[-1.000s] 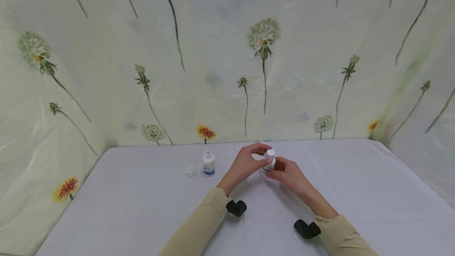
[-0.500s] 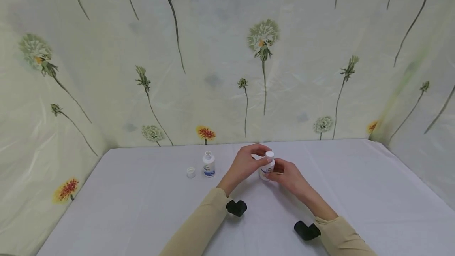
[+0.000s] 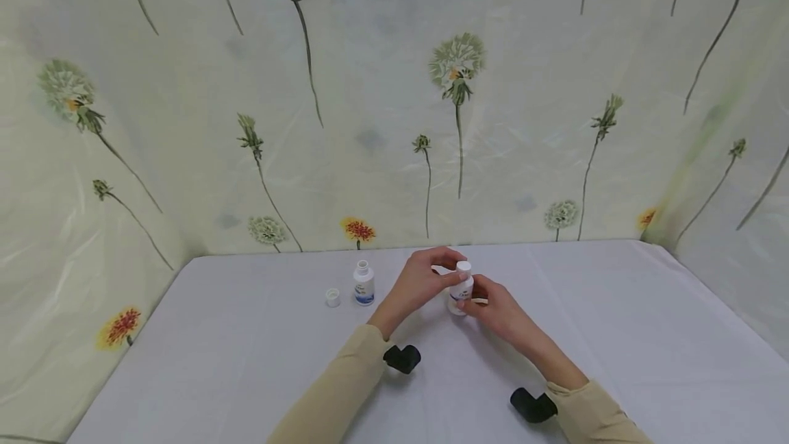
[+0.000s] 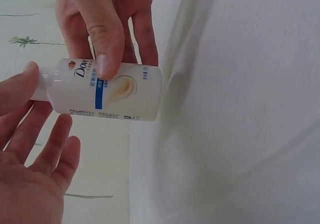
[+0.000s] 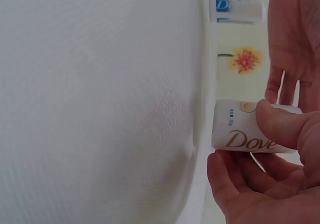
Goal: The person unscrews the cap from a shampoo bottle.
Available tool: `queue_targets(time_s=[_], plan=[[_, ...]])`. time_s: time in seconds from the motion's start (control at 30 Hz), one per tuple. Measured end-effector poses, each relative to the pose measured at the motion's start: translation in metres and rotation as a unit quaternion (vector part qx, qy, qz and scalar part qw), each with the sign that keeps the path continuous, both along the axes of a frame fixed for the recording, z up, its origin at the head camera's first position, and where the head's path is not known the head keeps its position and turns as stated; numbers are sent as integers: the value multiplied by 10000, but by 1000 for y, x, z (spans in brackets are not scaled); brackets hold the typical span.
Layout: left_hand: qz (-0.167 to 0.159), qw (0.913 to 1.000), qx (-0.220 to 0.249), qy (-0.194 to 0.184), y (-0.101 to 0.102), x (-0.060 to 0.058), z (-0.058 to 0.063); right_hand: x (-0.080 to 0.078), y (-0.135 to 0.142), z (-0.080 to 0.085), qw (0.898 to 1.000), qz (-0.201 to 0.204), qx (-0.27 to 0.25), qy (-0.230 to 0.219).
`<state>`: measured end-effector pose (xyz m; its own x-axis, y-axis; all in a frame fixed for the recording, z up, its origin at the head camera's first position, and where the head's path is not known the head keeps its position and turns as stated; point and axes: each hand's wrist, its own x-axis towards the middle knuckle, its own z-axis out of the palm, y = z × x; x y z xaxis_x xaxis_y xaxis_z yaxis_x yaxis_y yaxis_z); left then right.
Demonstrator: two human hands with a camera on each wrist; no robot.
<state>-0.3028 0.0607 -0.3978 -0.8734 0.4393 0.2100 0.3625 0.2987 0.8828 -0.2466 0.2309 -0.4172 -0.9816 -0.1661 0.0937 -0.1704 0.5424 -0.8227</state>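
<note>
**Left hand (image 3: 422, 281) at the white cap (image 3: 464, 266), right hand (image 3: 501, 312) round the held bottle (image 3: 461, 295)**

Only the head view takes in the whole spread: the flowered backdrop (image 3: 370, 88), then the table (image 3: 203, 362) under its pale cloth, then 2 beige sleeves (image 3: 333, 389), each with a black wrist piece (image 3: 402, 359) beside the cuff. On the table, left of the hands and apart from them, a standing bottle (image 3: 364, 286) shows its bare mouth, and a loose cap (image 3: 333, 297) lies just beside it.

The wrist views give the grip. In the left wrist view the left thumb and fingers pinch the held bottle's top end, the lower fingers slightly parted; the right thumb presses the printed front, with a blue band and a cream swirl near it. The right wrist view has a large gold-brown "Dove" instead, the right fingers curled behind the body (the standing bottle appears there too, cut off by the frame's top edge). Whether the held bottle's base meets the cloth, I cannot tell.

Against the head view 1.0 s ago, the held bottle has shifted slightly left and lower, and more of its front shows; both hands keep their hold. The standing bottle and loose cap have kept their places.
</note>
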Motion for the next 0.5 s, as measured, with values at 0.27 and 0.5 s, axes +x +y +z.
queue_targets(time_s=[0.27, 0.5], plan=[[-101, 9999, -33, 8, -7, 3, 6, 6, -5, 4, 9997, 84, -209, -31], [-137, 9998, -102, 135, -14, 8, 12, 12, -12, 10, 9994, 57, -328, -40]])
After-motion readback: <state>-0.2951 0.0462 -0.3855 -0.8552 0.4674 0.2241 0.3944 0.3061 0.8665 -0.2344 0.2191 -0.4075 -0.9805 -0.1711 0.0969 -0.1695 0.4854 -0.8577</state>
